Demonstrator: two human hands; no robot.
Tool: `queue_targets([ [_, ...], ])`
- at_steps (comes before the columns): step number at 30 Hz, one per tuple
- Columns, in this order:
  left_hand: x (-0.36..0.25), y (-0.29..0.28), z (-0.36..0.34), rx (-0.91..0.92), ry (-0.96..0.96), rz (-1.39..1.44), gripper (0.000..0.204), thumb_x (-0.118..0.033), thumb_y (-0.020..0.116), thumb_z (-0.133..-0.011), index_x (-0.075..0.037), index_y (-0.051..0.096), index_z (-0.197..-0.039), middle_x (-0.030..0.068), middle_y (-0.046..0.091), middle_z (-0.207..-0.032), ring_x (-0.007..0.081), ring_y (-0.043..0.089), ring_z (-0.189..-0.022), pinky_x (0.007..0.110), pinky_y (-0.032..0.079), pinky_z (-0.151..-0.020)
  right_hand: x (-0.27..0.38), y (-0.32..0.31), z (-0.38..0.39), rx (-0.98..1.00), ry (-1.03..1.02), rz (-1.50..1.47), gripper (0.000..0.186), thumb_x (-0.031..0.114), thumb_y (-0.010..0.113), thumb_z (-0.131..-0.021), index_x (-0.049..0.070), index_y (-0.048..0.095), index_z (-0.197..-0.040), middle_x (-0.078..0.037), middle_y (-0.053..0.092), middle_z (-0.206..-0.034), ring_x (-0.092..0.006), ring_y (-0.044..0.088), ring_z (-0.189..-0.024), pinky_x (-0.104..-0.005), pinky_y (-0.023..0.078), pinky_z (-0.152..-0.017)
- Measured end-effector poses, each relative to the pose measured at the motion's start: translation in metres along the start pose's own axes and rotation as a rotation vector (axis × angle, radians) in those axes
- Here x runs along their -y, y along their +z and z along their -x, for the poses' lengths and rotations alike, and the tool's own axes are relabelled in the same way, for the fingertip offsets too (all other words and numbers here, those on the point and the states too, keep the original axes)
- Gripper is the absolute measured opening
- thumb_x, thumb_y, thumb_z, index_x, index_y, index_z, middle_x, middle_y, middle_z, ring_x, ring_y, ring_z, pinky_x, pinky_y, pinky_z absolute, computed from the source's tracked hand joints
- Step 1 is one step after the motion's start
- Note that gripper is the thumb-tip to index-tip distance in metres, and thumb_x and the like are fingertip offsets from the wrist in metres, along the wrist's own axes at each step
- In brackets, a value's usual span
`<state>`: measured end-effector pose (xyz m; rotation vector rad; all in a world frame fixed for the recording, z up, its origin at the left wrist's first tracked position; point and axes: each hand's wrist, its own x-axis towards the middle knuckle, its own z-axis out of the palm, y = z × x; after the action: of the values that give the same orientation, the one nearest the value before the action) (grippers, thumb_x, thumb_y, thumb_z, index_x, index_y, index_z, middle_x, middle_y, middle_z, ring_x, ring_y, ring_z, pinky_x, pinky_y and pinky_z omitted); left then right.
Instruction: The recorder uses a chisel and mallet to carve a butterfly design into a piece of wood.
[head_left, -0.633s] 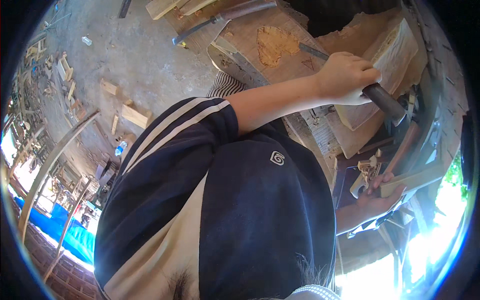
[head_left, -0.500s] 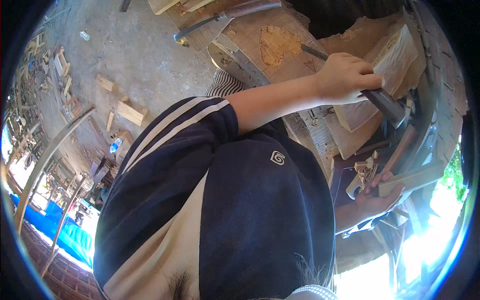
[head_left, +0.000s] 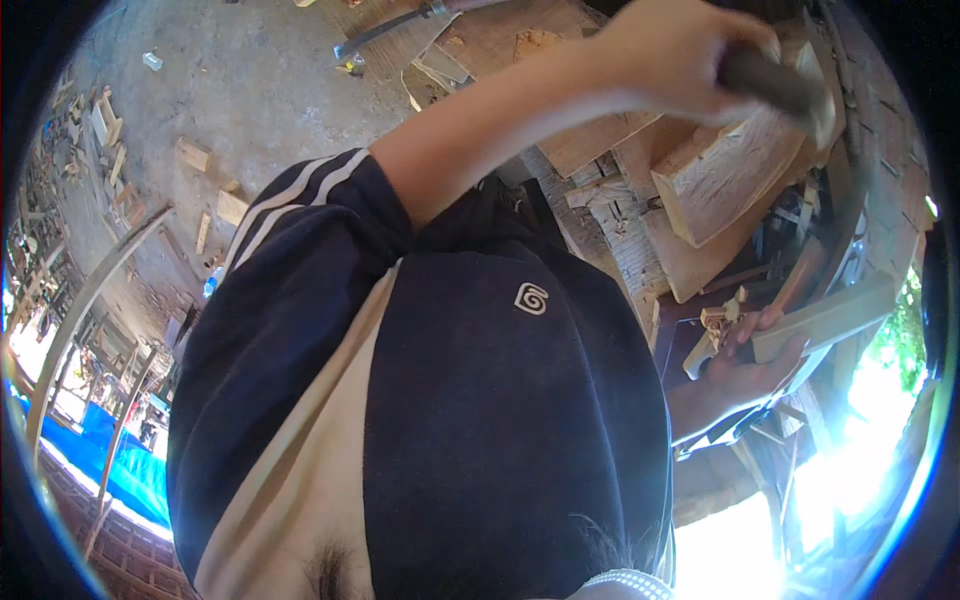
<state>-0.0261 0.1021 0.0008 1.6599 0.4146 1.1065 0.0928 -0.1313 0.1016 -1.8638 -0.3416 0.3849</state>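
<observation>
My left hand (head_left: 665,55) is closed around the dark handle of a chisel (head_left: 768,82), with a ring at the handle's end; motion blurs it. Its blade is hidden behind my hand. Beneath the hand lies a thick pale wood block (head_left: 735,185) with a roughly hewn face, resting on a wooden board (head_left: 680,275). At the lower right, my right hand (head_left: 740,378) has its fingers wrapped round a pale squared wooden bar (head_left: 830,315). A brown wooden piece (head_left: 805,265) shows just beyond those fingers.
Another long tool with a dark blade (head_left: 385,35) lies on boards at the top. Wood offcuts (head_left: 193,154) and a clear plastic piece (head_left: 152,61) lie on the concrete floor. A curved pole (head_left: 90,280) stands at the left, near a blue tarp (head_left: 120,450).
My left hand has lifted up and toward the camera with the chisel, away from the board. My right hand keeps hold of the bar. The whole view has shifted slightly.
</observation>
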Motion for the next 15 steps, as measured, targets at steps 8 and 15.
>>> queue_targets([
  [8,-0.014,0.051,0.035,0.552,-0.085,-0.326,0.019,-0.03,0.069,-0.067,-0.022,0.065,-0.083,0.0077,0.064,-0.067,0.0324,0.066,-0.068,0.045,0.05,-0.06,-0.007,-0.009,-0.003,-0.021,0.001,0.004,0.034,0.038,0.047,-0.095,0.003,0.049,-0.094,-0.01,0.049,-0.073,-0.0114,0.045,-0.046,-0.02,0.028,-0.033],
  [15,0.006,0.067,0.057,0.715,0.076,-0.438,0.015,-0.029,0.066,-0.07,-0.021,0.061,-0.08,0.0029,0.062,-0.067,0.0291,0.067,-0.069,0.044,0.051,-0.056,-0.015,-0.017,0.0,-0.016,0.032,-0.038,0.037,0.037,0.045,-0.098,0.001,0.047,-0.105,-0.01,0.049,-0.072,-0.0116,0.045,-0.046,-0.0193,0.029,-0.035],
])
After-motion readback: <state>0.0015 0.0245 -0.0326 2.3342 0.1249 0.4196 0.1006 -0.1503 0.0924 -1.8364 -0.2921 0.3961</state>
